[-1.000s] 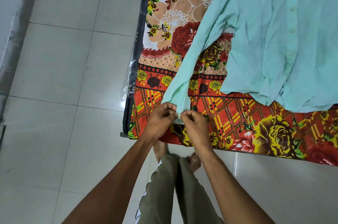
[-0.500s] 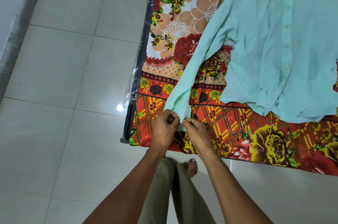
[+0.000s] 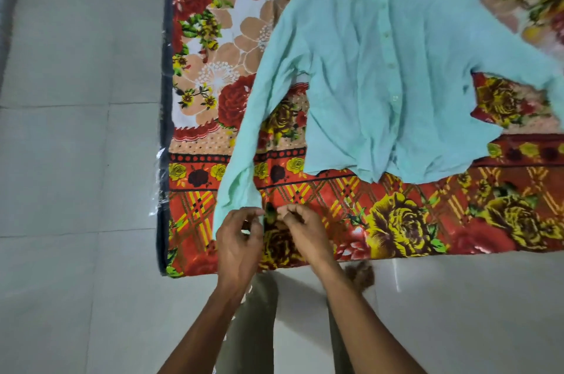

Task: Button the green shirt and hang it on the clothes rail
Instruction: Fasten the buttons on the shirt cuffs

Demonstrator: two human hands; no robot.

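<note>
While the mint-green cotton shirt [image 3: 381, 74] lies flat on the floral bedspread [image 3: 396, 221], left hand [image 3: 239, 239] pinches its near-left cuff; right hand [image 3: 302, 230] fingers curled beside it, grip unclear.

A low mattress covered by a red, orange and cream floral blanket [image 3: 305, 190] fills the centre and right of the frame, resting on pale grey floor tiles [image 3: 76, 160]. A mint-green long-sleeved button-front shirt [image 3: 381, 83] lies flat, front up, on the blanket's upper right, collar toward the top edge.
</note>
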